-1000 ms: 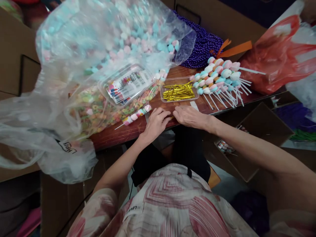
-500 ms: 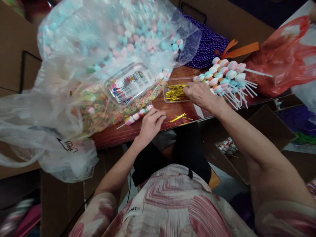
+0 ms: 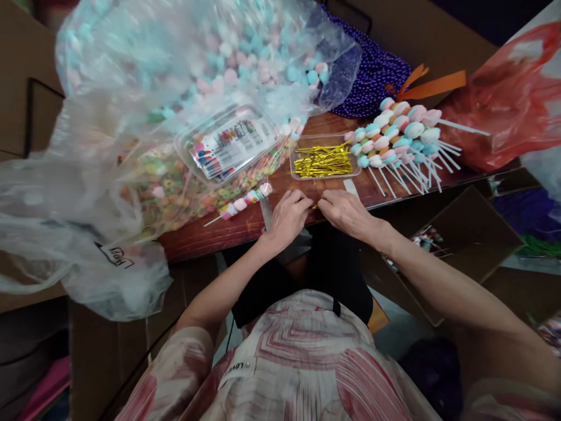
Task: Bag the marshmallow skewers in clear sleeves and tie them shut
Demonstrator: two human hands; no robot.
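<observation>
Both hands are down at the near edge of the table (image 3: pixel 228 234), close together. The left hand (image 3: pixel 287 216) and right hand (image 3: pixel 346 211) have fingers curled in, tips nearly meeting, and a sliver of a gold tie (image 3: pixel 314 206) shows between them on the wood. Whether either hand actually grips it, I cannot tell; the fingers cover it.

Just beyond the hands sits a clear tray (image 3: pixel 294 171) heaped with more gold ties. To its right lies a fanned pile of marshmallow skewers (image 3: pixel 394 137), sticks pointing right and toward the table edge. One lone skewer (image 3: pixel 245 202) lies just left of the left hand, beside a bag of colourful ring candy (image 3: pixel 175 187). A lidded plastic box (image 3: pixel 230 143) rests on that bag.

Up top, a big clear bag of pink and blue marshmallows (image 3: pixel 197 58) looms over the table. Purple beads (image 3: pixel 372 76) lie behind the skewers, and a red bag (image 3: pixel 504 99) is at far right.
</observation>
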